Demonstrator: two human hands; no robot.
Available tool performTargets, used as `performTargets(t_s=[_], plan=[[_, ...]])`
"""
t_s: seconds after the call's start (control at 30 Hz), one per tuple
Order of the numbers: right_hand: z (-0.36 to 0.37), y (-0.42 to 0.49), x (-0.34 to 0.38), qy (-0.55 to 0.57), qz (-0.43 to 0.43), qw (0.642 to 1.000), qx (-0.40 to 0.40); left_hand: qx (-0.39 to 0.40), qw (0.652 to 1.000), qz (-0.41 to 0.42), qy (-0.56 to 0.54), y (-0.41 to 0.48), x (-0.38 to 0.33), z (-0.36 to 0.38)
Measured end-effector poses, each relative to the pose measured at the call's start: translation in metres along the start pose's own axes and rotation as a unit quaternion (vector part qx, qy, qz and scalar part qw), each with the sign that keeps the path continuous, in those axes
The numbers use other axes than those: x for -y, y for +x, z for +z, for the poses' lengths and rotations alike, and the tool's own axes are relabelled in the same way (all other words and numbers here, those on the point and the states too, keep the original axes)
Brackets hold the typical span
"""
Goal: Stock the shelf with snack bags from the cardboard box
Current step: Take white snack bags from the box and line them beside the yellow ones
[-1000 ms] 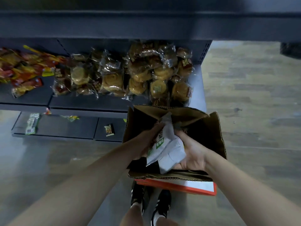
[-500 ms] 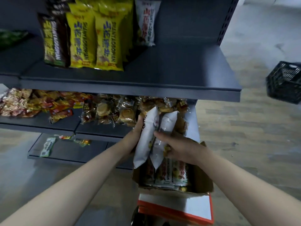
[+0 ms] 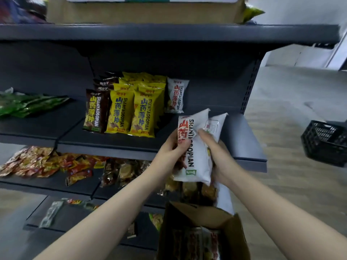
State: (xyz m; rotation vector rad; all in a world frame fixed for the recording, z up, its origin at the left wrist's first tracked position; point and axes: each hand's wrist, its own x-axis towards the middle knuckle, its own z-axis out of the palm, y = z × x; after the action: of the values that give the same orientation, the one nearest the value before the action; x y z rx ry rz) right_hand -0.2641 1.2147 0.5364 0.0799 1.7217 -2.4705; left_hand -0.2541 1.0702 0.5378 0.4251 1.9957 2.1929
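As both arms stretch toward the shelf, L hand & R hand fingers clamp white snack bags.

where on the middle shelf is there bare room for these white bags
Bare shelf right of the standing white bag, to its end; also between the green packets and brown bags. Crowded where the yellow bags stand.

Both forearms are bare and slender, and so are the left hand and right hand.
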Motion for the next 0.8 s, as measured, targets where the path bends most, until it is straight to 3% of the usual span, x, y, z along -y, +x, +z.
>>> performTargets(t_s=[0.13,0.2,0.27,0.37,0.53,0.8], plan=[[0.008,0.025,0.015,0.025,-0.019,0.999,0.016,0.150,0.968,-0.027,0.201,0.017,-0.009,-0.009],[0.018,0.038,0.018,-0.014,-0.032,0.999,-0.006,0.158,0.960,-0.051,0.224,0.028,-0.012,-0.021],[0.026,0.053,0.019,-0.053,-0.073,0.996,-0.027,0.159,0.967,-0.094,0.173,0.035,-0.019,-0.035],[0.035,0.079,0.022,-0.112,-0.128,0.985,-0.025,0.135,0.974,-0.148,0.104,0.046,-0.026,-0.050],[0.039,0.130,0.027,-0.190,-0.155,0.962,-0.122,0.028,0.992,-0.088,0.089,0.099,-0.008,-0.060],[0.013,0.190,0.030,-0.222,-0.176,0.915,-0.286,-0.107,0.965,-0.003,0.240,0.199,0.037,-0.079]])
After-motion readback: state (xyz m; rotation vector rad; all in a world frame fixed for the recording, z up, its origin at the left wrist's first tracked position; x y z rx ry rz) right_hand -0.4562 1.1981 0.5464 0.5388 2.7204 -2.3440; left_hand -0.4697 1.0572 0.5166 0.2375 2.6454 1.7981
